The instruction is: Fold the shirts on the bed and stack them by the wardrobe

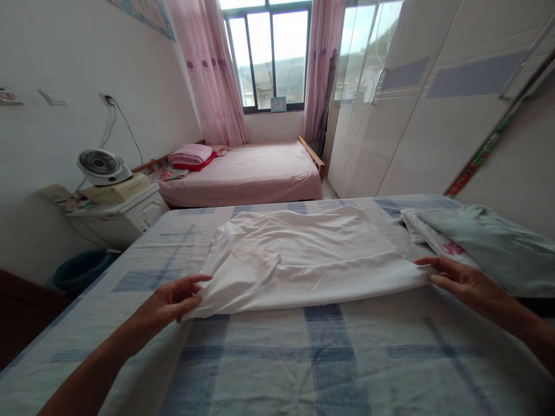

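Note:
A white garment (312, 248), which looks like a shirt, lies spread on the bed with its near part folded over toward the far side. At its near left corner my left hand (177, 297) pinches the cloth between thumb and fingers. My right hand (455, 280) grips the near right end of the same cloth in a similar pinch. Between the two hands the folded edge runs almost straight, with some wrinkles at the left. The garment's exact shape is partly hidden by the fold.
Blue-and-white checked bedding (269, 358) covers the bed. Pale green and white clothes (489, 242) lie at the right. Beyond stands a second bed (269, 167) with a folded pink quilt (189, 153). A fan (102, 164) sits on a cabinet at left, above a bin (82, 271). A wardrobe (399, 115) lines the right.

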`<state>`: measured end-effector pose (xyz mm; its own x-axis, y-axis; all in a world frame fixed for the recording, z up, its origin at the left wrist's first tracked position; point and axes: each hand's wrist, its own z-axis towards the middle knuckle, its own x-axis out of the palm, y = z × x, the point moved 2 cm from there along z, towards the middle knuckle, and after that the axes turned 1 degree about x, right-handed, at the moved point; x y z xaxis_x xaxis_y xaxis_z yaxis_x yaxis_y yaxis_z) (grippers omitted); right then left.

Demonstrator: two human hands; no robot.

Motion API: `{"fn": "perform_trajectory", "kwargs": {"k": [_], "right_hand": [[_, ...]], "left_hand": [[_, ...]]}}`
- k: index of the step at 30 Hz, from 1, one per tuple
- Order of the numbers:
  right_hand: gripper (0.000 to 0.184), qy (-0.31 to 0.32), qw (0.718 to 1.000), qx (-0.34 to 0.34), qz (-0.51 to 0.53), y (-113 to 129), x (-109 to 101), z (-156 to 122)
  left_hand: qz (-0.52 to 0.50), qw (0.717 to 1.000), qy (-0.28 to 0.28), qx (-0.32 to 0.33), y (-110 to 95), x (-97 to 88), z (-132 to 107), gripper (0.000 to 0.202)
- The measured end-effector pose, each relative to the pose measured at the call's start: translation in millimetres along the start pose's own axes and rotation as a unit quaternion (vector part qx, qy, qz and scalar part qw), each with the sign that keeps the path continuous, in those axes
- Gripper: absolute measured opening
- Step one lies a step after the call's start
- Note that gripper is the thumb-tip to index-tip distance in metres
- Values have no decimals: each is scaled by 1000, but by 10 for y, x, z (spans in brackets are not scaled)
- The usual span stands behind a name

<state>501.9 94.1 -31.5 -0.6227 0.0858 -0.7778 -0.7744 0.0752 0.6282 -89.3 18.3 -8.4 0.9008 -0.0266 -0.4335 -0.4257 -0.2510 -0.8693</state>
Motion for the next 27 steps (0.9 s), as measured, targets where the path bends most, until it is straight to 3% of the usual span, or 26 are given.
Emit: {"fn": "perform_trajectory", "kwargs": {"k": [3,7,9,12,14,18,27], "right_hand": [[35,59,997,-23,-44,-53,-39,18],[36,-42,986,-72,-145,115,-123,126],[37,-55,982,-110,-144,299,-72,205],[37,-8,979,-169,-114,513,157,323],[36,1,977,-189,-102,535,343,384],[32,-45,978,-180,-100,373,581,439],[18,-96,974,-181,-94,305,576,429]], "left_hand": [[60,998,22,-1,14,-68,-6,50],[170,979,-82,79,-168,-92,154,41],[197,965,-111,134,-313,5,314,37],[205,953,-99,201,-435,261,590,31],[219,942,-85,241,-413,445,739,31],[300,907,-90,281,-226,685,865,38],[370,869,-176,278,-149,683,868,41]]}}
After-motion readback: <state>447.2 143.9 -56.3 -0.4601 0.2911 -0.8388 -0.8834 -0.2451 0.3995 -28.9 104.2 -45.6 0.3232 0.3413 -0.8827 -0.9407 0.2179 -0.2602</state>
